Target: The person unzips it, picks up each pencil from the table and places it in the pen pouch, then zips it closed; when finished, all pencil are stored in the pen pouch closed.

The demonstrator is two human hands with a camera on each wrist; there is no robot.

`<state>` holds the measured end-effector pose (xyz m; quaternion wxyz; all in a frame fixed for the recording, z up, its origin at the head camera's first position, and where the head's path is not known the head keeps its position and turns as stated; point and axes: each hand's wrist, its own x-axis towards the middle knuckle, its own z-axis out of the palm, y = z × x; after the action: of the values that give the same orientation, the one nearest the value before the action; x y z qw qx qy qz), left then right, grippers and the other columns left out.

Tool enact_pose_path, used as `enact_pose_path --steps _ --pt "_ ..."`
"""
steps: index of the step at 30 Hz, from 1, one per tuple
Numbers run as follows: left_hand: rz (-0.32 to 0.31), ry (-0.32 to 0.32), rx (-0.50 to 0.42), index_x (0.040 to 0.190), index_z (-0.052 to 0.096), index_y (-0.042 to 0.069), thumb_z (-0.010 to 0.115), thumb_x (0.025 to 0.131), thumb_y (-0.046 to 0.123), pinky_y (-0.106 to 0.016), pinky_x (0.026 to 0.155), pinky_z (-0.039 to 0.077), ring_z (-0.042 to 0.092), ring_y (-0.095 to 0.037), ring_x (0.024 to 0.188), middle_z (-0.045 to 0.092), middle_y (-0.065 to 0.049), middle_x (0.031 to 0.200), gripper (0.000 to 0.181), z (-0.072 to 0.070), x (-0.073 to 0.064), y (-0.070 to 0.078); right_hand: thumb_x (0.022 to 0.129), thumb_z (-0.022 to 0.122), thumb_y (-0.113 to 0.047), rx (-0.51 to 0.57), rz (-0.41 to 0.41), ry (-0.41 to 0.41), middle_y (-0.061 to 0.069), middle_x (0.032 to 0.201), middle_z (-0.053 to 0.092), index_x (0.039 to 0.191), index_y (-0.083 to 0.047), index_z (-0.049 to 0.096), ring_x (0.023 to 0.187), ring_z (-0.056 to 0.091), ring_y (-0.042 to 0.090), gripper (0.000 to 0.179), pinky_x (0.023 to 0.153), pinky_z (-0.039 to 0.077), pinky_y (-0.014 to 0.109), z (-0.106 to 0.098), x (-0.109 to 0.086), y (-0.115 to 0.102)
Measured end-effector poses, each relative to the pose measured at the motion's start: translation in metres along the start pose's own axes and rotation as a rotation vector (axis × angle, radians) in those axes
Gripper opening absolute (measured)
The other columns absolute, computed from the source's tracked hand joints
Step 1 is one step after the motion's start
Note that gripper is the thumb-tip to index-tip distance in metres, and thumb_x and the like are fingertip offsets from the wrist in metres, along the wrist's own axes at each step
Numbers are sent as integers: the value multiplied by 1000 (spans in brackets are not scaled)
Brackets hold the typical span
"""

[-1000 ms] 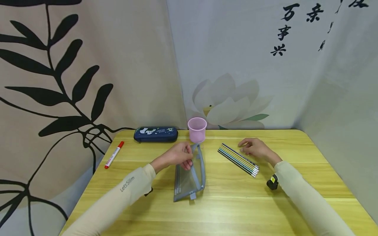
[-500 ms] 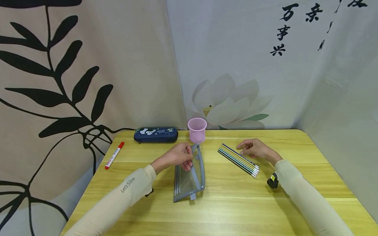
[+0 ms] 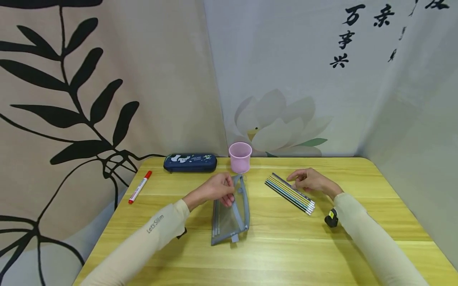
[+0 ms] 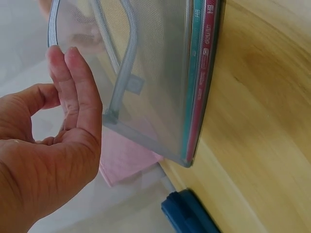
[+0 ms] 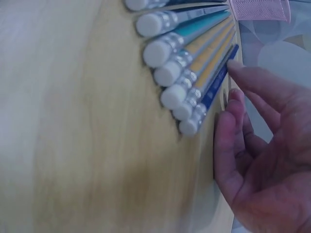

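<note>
My left hand (image 3: pixel 216 187) pinches the open zipper edge of a grey mesh pencil pouch (image 3: pixel 225 222), which stands tilted on the table. Through the mesh, a teal pencil (image 4: pixel 193 73) and a dark red pencil (image 4: pixel 204 68) lie along its bottom. My right hand (image 3: pixel 310 180) is at a row of several pencils (image 3: pixel 291 196) with white erasers. In the right wrist view, one fingertip is right at the blue pencil (image 5: pixel 217 80) on the row's edge; the other fingers are loosely bent beside it, with nothing gripped.
A pink cup (image 3: pixel 240 161) stands at the table's back edge beside a dark blue pencil case (image 3: pixel 190 163). A red and white marker (image 3: pixel 140 187) lies at the left edge of the wooden table (image 3: pixel 272 254). Printed curtains hang close behind.
The blue pencil's far end has shifted slightly away from the row, with my right fingertips closer to it. My left hand and the pouch hold still.
</note>
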<state>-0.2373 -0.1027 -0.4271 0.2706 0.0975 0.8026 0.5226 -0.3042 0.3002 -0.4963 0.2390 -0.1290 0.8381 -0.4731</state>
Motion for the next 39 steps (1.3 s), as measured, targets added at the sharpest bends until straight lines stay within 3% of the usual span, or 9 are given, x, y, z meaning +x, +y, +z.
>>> enact_pose_path --steps 9,15,26,31,39 --pt "12 -29 -12 107 51 -2 56 95 0 -41 64 70 71 -18 56 71 -13 72 12 4 1 1 99 67 0 -46 -30 11 22 105 65 138 1 62 61 48 11 40 49 43 23 -1 1 1" --pt "11 -22 0 107 52 -1 57 97 0 -45 67 70 71 -18 57 71 -13 74 11 2 2 2 95 67 5 -142 -67 7 23 103 64 129 6 63 64 51 12 35 48 45 22 1 1 -7" --pt "3 -28 12 106 51 -1 56 98 1 -43 64 70 72 -19 58 72 -13 74 9 3 2 2 93 70 2 -250 -10 5 14 102 65 126 -3 66 71 56 16 33 51 50 25 0 4 -10" --pt "17 -37 19 106 50 -1 54 98 -1 -44 65 70 71 -18 57 71 -13 74 9 4 3 0 89 67 6 -311 -33 -2 15 103 65 129 -10 64 63 53 16 44 48 47 24 1 3 -13" --pt "8 -42 18 105 49 1 53 99 0 -53 73 70 70 -19 57 70 -13 73 8 5 1 -1 83 67 4 -392 -10 53 11 102 70 130 -16 66 54 51 14 51 48 46 25 2 3 -15"
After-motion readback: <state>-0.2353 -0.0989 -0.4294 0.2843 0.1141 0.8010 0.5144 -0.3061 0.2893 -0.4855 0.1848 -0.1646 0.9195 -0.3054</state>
